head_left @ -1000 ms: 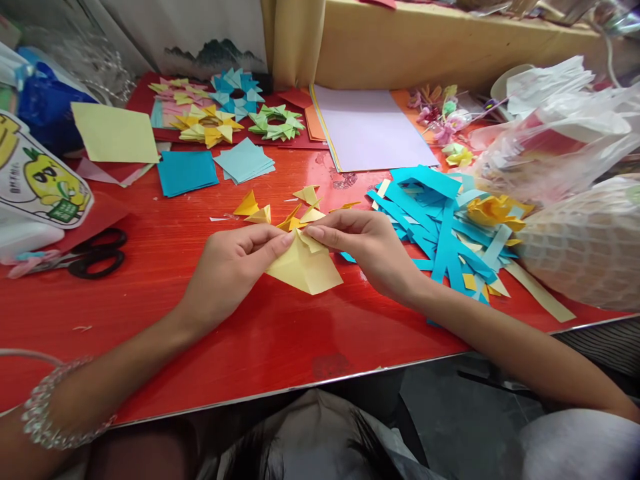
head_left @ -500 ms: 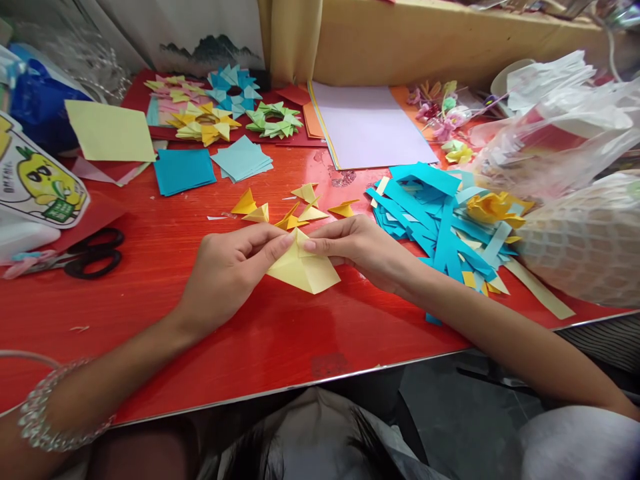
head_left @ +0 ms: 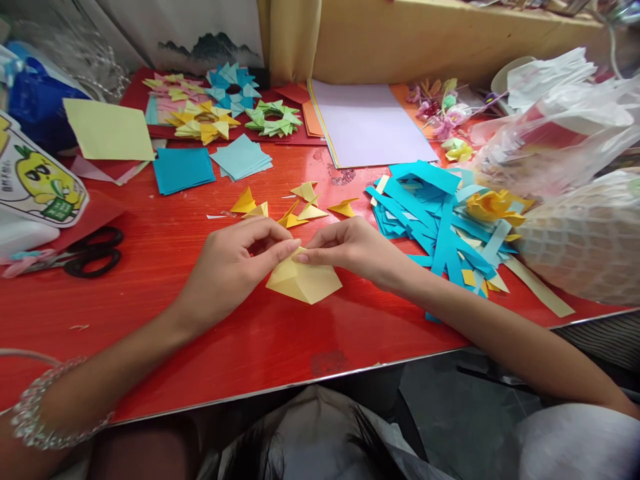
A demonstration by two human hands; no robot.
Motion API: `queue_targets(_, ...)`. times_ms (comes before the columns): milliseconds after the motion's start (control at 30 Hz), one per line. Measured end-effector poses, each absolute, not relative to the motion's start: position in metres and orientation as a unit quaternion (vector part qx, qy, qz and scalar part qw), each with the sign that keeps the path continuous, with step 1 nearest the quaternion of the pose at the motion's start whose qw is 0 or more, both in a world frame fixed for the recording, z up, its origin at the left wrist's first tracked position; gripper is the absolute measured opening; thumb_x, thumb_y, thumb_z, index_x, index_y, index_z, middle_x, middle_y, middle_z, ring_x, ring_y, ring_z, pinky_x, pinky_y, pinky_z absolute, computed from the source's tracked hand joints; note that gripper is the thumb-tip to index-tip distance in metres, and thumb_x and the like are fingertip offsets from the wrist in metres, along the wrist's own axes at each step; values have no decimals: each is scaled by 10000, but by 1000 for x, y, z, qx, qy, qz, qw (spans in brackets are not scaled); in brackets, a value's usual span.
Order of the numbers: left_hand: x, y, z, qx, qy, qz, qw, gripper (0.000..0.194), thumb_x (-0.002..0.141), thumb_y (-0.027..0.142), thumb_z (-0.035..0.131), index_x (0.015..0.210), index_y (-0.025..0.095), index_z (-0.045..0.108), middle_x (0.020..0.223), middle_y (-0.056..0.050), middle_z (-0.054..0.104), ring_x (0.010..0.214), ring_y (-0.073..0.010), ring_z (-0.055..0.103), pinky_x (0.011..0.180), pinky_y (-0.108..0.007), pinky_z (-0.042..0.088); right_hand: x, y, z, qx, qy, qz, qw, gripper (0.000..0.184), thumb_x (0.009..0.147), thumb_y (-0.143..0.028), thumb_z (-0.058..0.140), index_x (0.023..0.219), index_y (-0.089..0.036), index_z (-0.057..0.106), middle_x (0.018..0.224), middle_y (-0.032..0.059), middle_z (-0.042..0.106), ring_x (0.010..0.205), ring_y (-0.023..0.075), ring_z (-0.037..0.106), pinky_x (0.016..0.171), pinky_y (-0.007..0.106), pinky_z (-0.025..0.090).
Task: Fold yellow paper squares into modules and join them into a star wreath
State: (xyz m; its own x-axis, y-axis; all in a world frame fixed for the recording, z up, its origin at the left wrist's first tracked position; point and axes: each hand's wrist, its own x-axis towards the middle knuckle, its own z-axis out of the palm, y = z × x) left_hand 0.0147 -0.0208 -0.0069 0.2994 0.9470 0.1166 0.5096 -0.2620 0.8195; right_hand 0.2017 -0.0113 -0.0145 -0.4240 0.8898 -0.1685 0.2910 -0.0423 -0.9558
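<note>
A pale yellow sheet of paper with creases across it is pinched at its far edge between both hands. My left hand grips it from the left, thumb on top. From the right, my right hand pinches the same edge, its thumb close to the left thumb. The fingers hide the paper's far corner. Just beyond the hands lie several small folded yellow paper pieces, some lighter and some more orange.
Left are black-handled scissors. Behind stand blue paper squares, light blue squares, folded paper rings and a lilac sheet stack. To the right are blue paper strips and a net-wrapped bundle.
The paper's near corner has shifted slightly toward me and its far tip is now covered by the fingers. Both hands have moved a little, still pinching it.
</note>
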Motion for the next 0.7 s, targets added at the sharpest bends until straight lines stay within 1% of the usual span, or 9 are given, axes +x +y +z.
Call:
queue_targets(67,15,-20,-8,686,506,355,384,133,800,297,629,717,194,634,654,32,586,591,-84,508,531,-194,381,203,-9,-15,-464,-625,550,303,338,693,-448,703,648,-116,654,603,2,561,539,64,451,456,209,297)
queue_targets(100,15,-19,-9,655,506,382,411,114,796,283,632,726,192,634,620,36,574,558,-81,504,515,-193,392,204,-8,-15,-463,-610,552,331,342,708,-455,689,656,-119,649,621,6,570,545,64,468,459,204,319)
queue_targets(167,16,-17,-11,584,501,436,467,80,788,250,635,744,184,627,589,38,579,521,-85,524,497,-194,429,204,-6,-16,-444,-573,567,392,355,763,-483,629,740,-130,659,713,26,617,604,80,540,515,201,409)
queue_targets(233,16,-15,-11,523,490,475,511,62,786,224,629,759,170,613,612,21,630,524,-95,570,506,-201,475,203,-5,-16,-408,-549,590,428,370,803,-499,575,872,-146,663,845,48,654,711,105,606,628,223,493)
queue_targets(300,16,-14,-11,492,484,491,532,66,791,221,624,770,166,596,650,1,676,536,-104,608,525,-207,505,202,-5,-16,-371,-556,610,426,359,797,-477,597,964,-164,650,947,50,661,807,119,629,724,243,526)
queue_targets(367,16,-14,-11,492,483,478,545,77,795,234,623,781,171,581,668,-10,697,562,-120,639,551,-220,527,200,-7,-17,-359,-572,615,406,337,773,-435,641,972,-163,651,976,44,663,841,118,628,774,247,533)
queue_targets(467,16,-16,-13,528,489,426,549,98,773,251,648,759,177,583,660,-12,693,581,-140,649,561,-245,542,201,-8,-20,-373,-574,613,394,301,786,-403,632,947,-150,663,943,41,673,772,103,631,763,248,544)
queue_targets(600,16,-15,-17,569,485,395,533,111,732,279,688,772,186,643,717,-24,679,637,-151,644,535,-232,536,202,-7,-20,-377,-583,615,374,251,792,-359,630,897,-136,675,869,35,672,708,94,622,664,215,535)
queue_targets(700,16,-15,-18,569,488,387,537,116,729,290,698,757,185,658,687,-15,659,589,-132,623,539,-231,534,201,-7,-17,-388,-585,612,364,223,780,-330,645,842,-118,672,797,29,650,687,93,600,614,205,511)
